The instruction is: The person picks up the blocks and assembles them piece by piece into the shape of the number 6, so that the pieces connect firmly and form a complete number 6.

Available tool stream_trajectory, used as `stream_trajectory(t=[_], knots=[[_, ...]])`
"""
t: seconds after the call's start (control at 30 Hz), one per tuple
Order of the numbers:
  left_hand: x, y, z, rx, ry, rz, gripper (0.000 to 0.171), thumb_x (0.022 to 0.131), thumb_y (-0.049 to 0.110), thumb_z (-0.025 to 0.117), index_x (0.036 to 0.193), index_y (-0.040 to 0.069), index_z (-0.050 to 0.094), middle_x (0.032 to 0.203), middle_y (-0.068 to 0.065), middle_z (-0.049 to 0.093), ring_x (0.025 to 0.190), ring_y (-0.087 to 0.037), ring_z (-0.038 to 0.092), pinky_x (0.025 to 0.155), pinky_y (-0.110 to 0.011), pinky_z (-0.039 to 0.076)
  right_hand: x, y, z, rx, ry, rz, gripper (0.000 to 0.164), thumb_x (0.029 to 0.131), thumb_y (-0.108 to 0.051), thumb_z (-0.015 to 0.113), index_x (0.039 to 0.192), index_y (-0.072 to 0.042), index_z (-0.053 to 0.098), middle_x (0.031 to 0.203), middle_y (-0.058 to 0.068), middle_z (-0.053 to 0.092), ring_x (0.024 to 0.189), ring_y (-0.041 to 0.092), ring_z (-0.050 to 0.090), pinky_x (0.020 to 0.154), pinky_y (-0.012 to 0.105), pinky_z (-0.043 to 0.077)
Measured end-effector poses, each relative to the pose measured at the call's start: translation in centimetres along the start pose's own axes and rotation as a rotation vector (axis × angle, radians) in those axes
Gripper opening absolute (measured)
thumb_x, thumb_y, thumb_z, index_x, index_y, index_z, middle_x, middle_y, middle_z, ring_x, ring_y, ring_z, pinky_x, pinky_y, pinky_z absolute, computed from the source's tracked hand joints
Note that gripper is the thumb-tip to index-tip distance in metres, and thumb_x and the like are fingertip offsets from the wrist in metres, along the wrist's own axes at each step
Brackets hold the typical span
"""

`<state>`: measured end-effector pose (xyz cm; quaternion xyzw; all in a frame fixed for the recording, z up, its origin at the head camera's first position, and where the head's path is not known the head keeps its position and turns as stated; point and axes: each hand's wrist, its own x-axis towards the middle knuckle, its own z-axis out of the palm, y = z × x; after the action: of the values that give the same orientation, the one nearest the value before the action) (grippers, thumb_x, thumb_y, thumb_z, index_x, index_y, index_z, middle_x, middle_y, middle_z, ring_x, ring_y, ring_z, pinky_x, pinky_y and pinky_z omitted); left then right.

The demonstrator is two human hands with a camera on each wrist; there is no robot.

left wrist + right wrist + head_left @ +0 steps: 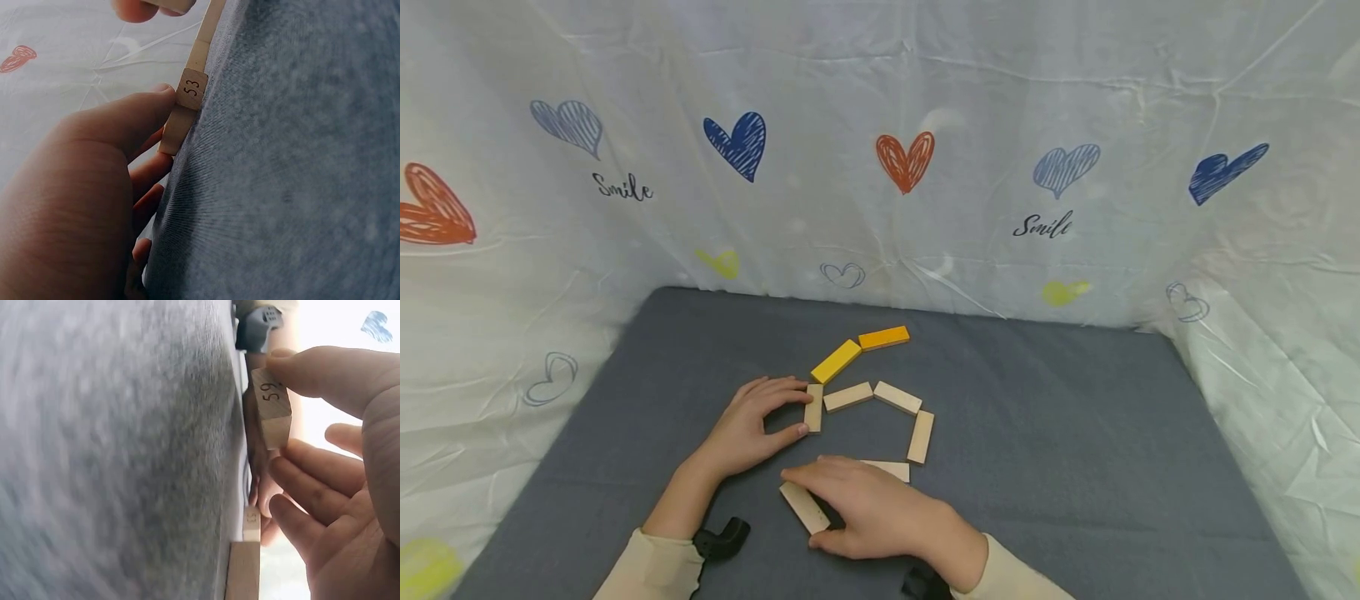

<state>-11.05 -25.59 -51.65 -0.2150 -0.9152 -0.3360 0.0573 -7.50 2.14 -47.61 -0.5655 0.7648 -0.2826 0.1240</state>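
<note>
My left hand [756, 425] lies on the left of the blocks, its thumb and forefinger at a plain wooden block [814, 408]. In the left wrist view the thumb touches the end of that wooden block [191, 89], which is marked 53. Nearer the front, my right hand [880, 508] pinches another plain wooden block [805, 508] between thumb and fingers. The right wrist view shows this held block [272, 406] raised off the cloth, with 59 on its end. Part of a further plain block [889, 471] is hidden behind the right hand.
Several plain blocks curve rightward from the left hand, among them a tilted block [847, 397], another [898, 397] and one on the right [921, 437]. Behind them lie a yellow block [836, 362] and an orange block [883, 337]. Grey cloth [1060, 433] covers the table; a heart-printed curtain [970, 242] surrounds it.
</note>
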Motion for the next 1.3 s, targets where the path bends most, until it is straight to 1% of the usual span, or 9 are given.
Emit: stream_trajectory(t=[0.2, 0.37, 0.57, 0.67, 0.87, 1.13, 1.3], knots=[[0.0, 0.0, 0.0, 0.000, 0.007, 0.007, 0.048, 0.096, 0.038, 0.088, 0.140, 0.026, 0.074, 0.154, -0.001, 0.064, 0.151, -0.032, 0.050, 0.132, -0.062, 0.021, -0.1, 0.5, -0.4, -0.008, 0.023, 0.026, 0.080, 0.102, -0.033, 0.082, 0.168, -0.013, 0.042, 0.166, -0.006, 0.049, 0.149, 0.010, 0.050, 0.123, 0.030, 0.044], [0.0, -0.1, 0.0, 0.001, 0.008, 0.007, 0.047, 0.096, 0.037, 0.088, 0.140, 0.026, 0.074, 0.154, -0.002, 0.064, 0.151, -0.033, 0.050, 0.132, -0.062, 0.021, 0.1, 1.0, -1.0, -0.018, 0.033, 0.033, 0.080, 0.101, -0.032, 0.084, 0.167, -0.012, 0.043, 0.163, -0.004, 0.053, 0.147, 0.009, 0.051, 0.125, 0.029, 0.041], [0.0, -0.1, 0.0, 0.002, 0.007, 0.009, 0.047, 0.096, 0.038, 0.087, 0.140, 0.026, 0.074, 0.155, -0.001, 0.063, 0.152, -0.032, 0.050, 0.132, -0.063, 0.021, 0.2, 1.6, -1.5, -0.018, 0.037, 0.054, 0.082, 0.100, -0.029, 0.085, 0.168, -0.011, 0.042, 0.165, -0.003, 0.051, 0.150, 0.011, 0.049, 0.130, 0.032, 0.035], [0.0, -0.1, 0.0, 0.004, 0.009, 0.013, 0.047, 0.096, 0.037, 0.088, 0.140, 0.026, 0.074, 0.154, -0.001, 0.064, 0.151, -0.032, 0.050, 0.132, -0.063, 0.021, 0.2, 2.0, -1.7, -0.007, 0.048, 0.055, 0.084, 0.099, -0.027, 0.085, 0.169, -0.010, 0.041, 0.165, -0.002, 0.051, 0.150, 0.012, 0.049, 0.130, 0.033, 0.035], [0.1, 0.0, 0.0, 0.006, 0.006, 0.026, 0.047, 0.097, 0.036, 0.087, 0.141, 0.027, 0.073, 0.155, -0.001, 0.063, 0.152, -0.033, 0.050, 0.131, -0.064, 0.021, 0.1, 2.7, -2.1, 0.002, 0.079, 0.044, 0.091, 0.098, -0.025, 0.087, 0.172, -0.013, 0.035, 0.165, 0.000, 0.051, 0.149, 0.014, 0.051, 0.127, 0.032, 0.040], [0.1, 0.0, 0.0, 0.009, 0.003, 0.019, 0.047, 0.097, 0.036, 0.087, 0.141, 0.026, 0.073, 0.155, -0.001, 0.063, 0.152, -0.033, 0.050, 0.132, -0.064, 0.021, 0.0, 3.2, -2.4, 0.016, 0.086, 0.051, 0.089, 0.099, -0.023, 0.086, 0.172, -0.016, 0.035, 0.170, -0.005, 0.045, 0.152, 0.012, 0.047, 0.123, 0.031, 0.045], [0.0, 0.1, -0.1, 0.009, 0.002, 0.018, 0.047, 0.097, 0.036, 0.087, 0.141, 0.026, 0.073, 0.155, -0.001, 0.063, 0.152, -0.032, 0.050, 0.132, -0.063, 0.021, 0.0, 3.5, -2.4, 0.007, 0.087, 0.046, 0.090, 0.099, -0.022, 0.086, 0.173, -0.019, 0.034, 0.168, -0.006, 0.046, 0.153, 0.011, 0.045, 0.123, 0.031, 0.045]])
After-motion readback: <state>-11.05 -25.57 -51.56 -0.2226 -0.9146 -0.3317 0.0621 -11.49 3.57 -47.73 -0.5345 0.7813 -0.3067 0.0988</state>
